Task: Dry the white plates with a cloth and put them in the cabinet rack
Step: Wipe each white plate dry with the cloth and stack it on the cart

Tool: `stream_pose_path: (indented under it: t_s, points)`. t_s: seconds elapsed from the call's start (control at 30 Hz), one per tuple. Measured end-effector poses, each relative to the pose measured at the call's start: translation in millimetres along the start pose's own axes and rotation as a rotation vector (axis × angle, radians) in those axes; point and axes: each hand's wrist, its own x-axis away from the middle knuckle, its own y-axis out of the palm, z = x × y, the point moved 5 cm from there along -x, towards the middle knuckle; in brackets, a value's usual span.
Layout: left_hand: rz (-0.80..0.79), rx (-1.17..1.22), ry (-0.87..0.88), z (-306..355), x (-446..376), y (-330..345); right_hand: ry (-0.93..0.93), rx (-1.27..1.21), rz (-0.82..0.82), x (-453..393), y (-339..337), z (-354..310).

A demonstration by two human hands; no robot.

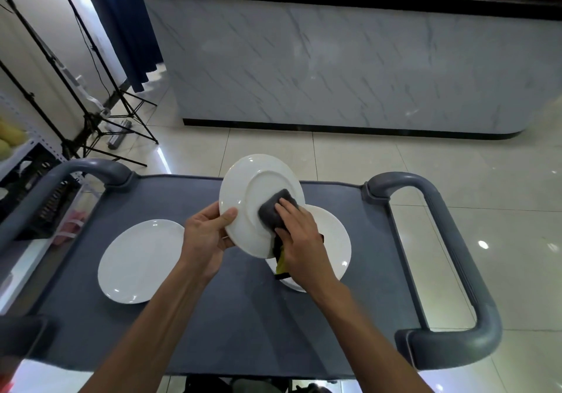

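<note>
Plates are sitting on a grey cart [170, 341] with a curved handle at each end. The left hand [204, 236] is gripping a white plate [243, 201] by its near-left rim, thumb on the underside and fingers curled behind, holding it tilted above the middle of the cart top with its underside facing the camera. The right hand [299, 240] is pressing a dark grey cloth [273, 210] against that underside, fingers lying fairly flat over the cloth while a yellow-edged tail is hanging down beneath the palm. A second plate [141, 260] is lying flat toward the cart's left edge. A third plate [333, 240] is lying right of centre, partly hidden under the right hand and the held plate. Beyond the cart's far edge, a marble-patterned counter [334, 67] is standing on a tiled floor [365, 155].
</note>
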Motion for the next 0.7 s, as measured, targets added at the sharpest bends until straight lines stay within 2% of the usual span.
stream_pose_path:
  t_s: [0.2,0.4,0.6,0.7]
  points:
    - [-0.073,-0.059,0.006,-1.3,0.4,5.7,-0.037,-0.057,0.067,-8.3,-4.7,-25.1]
    - [-0.145,-0.215,0.098,1.2,7.2,14.6,0.018,-0.154,0.168,-26.1,-13.0,-37.5]
    - [-0.169,-0.322,0.198,4.9,13.3,11.3,-0.100,-0.018,0.115,-39.5,-14.5,-49.2]
    - [-0.137,-0.292,0.253,7.9,17.1,5.2,-0.087,0.001,0.141,-45.9,-18.4,-54.0]
